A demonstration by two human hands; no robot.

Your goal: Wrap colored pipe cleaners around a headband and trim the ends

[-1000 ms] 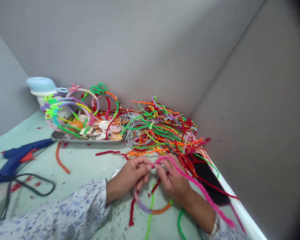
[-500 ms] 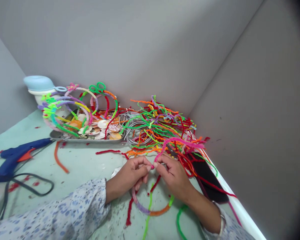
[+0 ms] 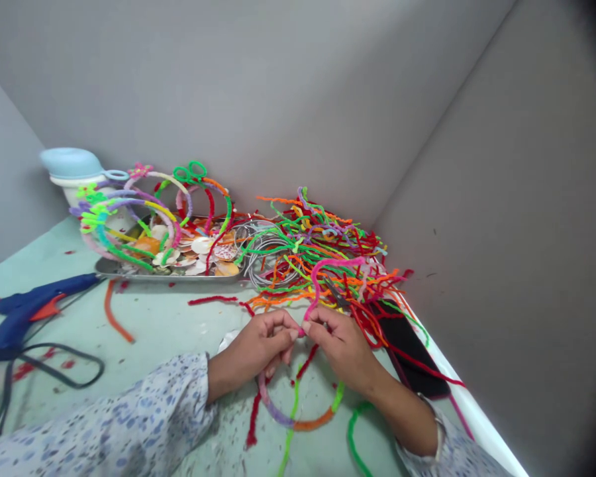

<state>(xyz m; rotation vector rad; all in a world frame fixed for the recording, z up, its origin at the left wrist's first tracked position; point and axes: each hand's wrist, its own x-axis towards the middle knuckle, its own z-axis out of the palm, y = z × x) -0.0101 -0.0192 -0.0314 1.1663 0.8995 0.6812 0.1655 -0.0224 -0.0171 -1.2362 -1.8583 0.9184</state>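
Note:
My right hand (image 3: 342, 344) pinches a pink pipe cleaner (image 3: 318, 281) whose long free end rises and bends off to the right. Close beside it, the fingertips of my left hand (image 3: 271, 338) are closed on a curved headband (image 3: 312, 424), where the pink pipe cleaner winds around it. The headband's lower arc is covered in purple, orange and green pipe cleaner, while its upper part is hidden by my hands. Under it lie a light green pipe cleaner (image 3: 287, 450) and a dark red one (image 3: 253, 421). Another green pipe cleaner (image 3: 353, 437) curves near my right wrist.
A metal tray (image 3: 179, 279) of shells and finished colourful headbands (image 3: 171, 212) stands at the back left, by a white bottle with a blue lid (image 3: 74, 165). Heaped pipe cleaners (image 3: 322, 232) and coiled wire (image 3: 258, 265) lie behind my hands. A blue glue gun (image 3: 34, 311) and dark phone (image 3: 414, 354) flank them.
The pink pipe cleaner's free end has swung leftward and reaches less far to the right. Both hands keep their pinch in nearly the same place; the view has shifted slightly.

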